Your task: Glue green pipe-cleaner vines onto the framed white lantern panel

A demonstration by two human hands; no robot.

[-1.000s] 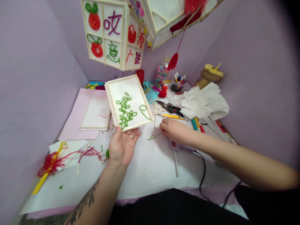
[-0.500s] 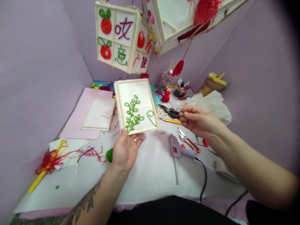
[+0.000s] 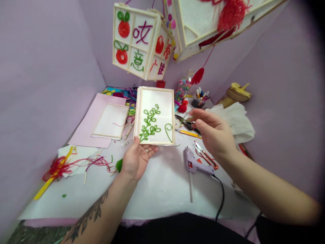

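Note:
My left hand [image 3: 137, 157] holds up a white panel framed with wooden sticks [image 3: 155, 116], gripping its lower edge from beneath. A green yarn leaf sprig and a green curl are stuck on its face. My right hand [image 3: 212, 133] hovers just right of the panel, fingers pinched on a short piece of green yarn [image 3: 191, 119]. Below that hand a purple glue gun [image 3: 193, 163] and small snips [image 3: 205, 155] lie on the white table sheet [image 3: 162, 186].
A second blank framed panel [image 3: 111, 121] lies on pink paper at the left. Red and green yarn scraps [image 3: 73, 165] sit at front left. Pliers [image 3: 186, 123], a pen cup [image 3: 199, 100], white tissue [image 3: 236, 118] and hanging lanterns [image 3: 142, 40] crowd the back.
My right hand lifted off the table by the glue gun, picked up a green yarn piece and moved toward the panel. My left hand turned the panel more upright and rightward.

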